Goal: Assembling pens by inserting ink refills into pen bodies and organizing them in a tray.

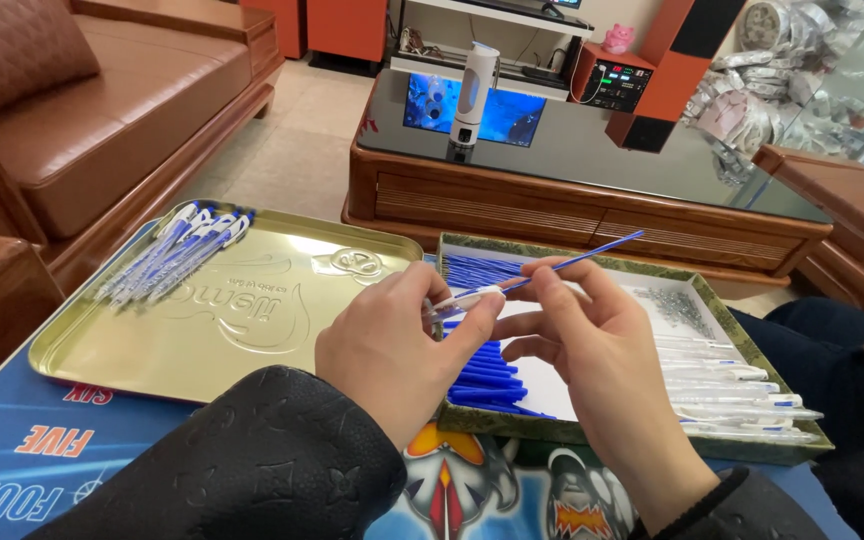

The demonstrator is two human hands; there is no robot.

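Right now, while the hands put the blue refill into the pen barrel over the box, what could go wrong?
1. The thin blue refill sticks far out past the right hand; pushed off-axis into the pen barrel held by the left hand, it might bend.
2. The small springs lie loose in the box; a dropped part could scatter them.
3. The finished pens rest on the gold tray's rim and could roll off.

Both arms are in black sleeves. The left sleeve point(262, 460), the one nearer the gold tray point(102, 350), has a faint embossed pattern of little flowers and shapes all over, kinda leathery sheen. The right sleeve point(752, 505) ends in a plain dark cuff. Hands bare, no rings.
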